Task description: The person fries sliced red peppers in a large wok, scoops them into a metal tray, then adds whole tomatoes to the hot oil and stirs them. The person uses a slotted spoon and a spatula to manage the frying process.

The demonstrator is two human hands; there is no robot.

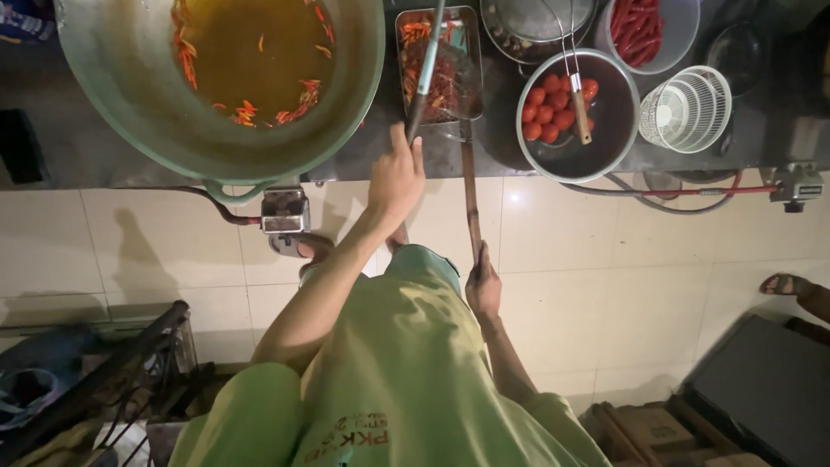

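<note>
My left hand is stretched forward and grips the lower end of a long metal-handled utensil, which runs up over a steel tray of fried red chillies. Closer to my body, my right hand holds a long wooden handle. Its far end reaches the near edge of the same tray, where what looks like a mesh scoop lies. Left of the tray stands a large wok of oil with red chilli pieces floating in it.
A steel bowl holds tomatoes and a wooden-handled skimmer. A white plastic basket and a bowl of red chillies sit to its right. A gas valve hangs below the wok. Another person's sandalled foot shows at right, cardboard boxes bottom right.
</note>
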